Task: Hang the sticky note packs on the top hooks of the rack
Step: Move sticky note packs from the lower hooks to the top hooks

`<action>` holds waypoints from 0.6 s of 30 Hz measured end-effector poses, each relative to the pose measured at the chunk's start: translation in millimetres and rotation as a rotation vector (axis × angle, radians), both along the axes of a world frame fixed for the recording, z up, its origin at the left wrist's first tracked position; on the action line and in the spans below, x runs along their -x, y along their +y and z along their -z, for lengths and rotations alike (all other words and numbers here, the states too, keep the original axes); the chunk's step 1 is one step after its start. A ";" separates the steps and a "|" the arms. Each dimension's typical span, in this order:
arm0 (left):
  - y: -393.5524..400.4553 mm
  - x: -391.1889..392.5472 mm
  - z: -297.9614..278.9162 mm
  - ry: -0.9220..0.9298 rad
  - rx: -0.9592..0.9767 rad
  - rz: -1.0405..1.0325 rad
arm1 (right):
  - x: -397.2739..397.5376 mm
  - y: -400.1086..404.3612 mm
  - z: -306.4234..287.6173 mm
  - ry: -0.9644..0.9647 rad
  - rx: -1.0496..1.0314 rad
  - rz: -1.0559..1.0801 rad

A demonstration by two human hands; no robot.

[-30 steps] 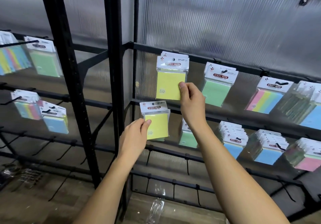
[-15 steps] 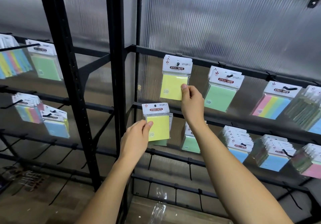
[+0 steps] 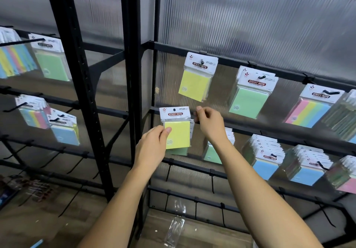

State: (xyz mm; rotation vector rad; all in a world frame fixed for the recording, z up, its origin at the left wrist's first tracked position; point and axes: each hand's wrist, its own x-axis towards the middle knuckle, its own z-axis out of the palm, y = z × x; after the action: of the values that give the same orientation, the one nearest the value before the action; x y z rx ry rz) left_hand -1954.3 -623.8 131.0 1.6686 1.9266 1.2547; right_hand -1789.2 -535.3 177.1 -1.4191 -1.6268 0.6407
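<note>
Left hand point(image 3: 152, 147) pinches a yellow sticky note pack point(image 3: 177, 128) by its lower left edge, mid-frame, below the top rail. Right hand point(image 3: 209, 122) just right of it, fingers loosely curled, holding nothing. Another yellow pack point(image 3: 197, 78) hangs tilted on a top hook point(image 3: 202, 62) of the rack point(image 3: 134, 74), upper centre.

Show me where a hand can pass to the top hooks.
Free: the stretch of top rail left of the hung yellow pack, and the gap between it and the green packs. Crowded: rightward, where the rainbow pack overlaps its neighbours.
</note>
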 end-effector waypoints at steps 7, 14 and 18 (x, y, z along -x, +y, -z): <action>5.2 -2.9 -4.7 -0.076 -0.089 0.085 | -11.0 -48.9 22.4 0.076 0.049 -0.192; 12.2 -15.8 -16.0 0.061 -0.073 0.114 | -20.1 -54.3 13.6 0.088 -0.120 -0.132; 15.9 -14.8 -14.1 0.068 -0.070 0.119 | -22.4 -53.4 -1.3 0.190 -0.220 -0.051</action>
State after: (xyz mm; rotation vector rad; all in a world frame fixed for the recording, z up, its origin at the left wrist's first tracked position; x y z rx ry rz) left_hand -1939.5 -607.9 145.1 1.8542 1.8093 1.2490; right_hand -1766.8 -588.8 178.4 -1.1265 -1.5360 0.5872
